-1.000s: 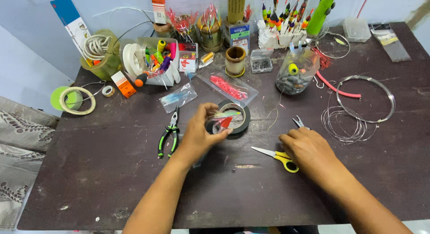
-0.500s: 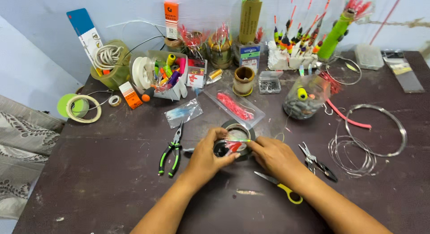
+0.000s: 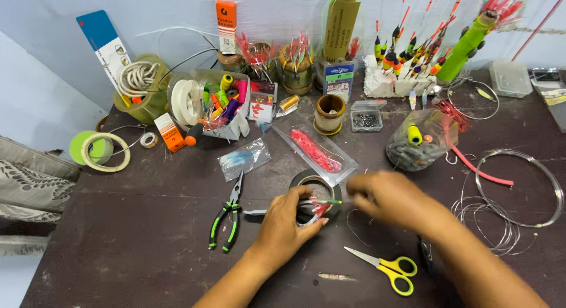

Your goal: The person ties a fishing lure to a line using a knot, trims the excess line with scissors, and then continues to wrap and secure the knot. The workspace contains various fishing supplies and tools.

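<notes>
Left hand (image 3: 287, 225) is pinching a small red-and-green lure (image 3: 321, 203) w/ fingers closed on it, just above a black tape roll (image 3: 306, 181) lying mid-table. Right hand (image 3: 386, 199) is hovering beside the lure, blurred, so can't tell if its fingers are gripping anything. Green-handled pliers (image 3: 227, 216) are lying left of the hands, yellow scissors (image 3: 389, 268) in front, wire coils (image 3: 513, 196) at right, on the dark table (image 3: 118, 237).

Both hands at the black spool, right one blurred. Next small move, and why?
Probably steady the right hand just right of the black spool before drawing further. The left hand pinches a small red-and-green piece over the spool, and the right hand is motion-blurred, so whether it holds anything cannot be told. The yellow scissors lie close below if a cut follows.
</notes>
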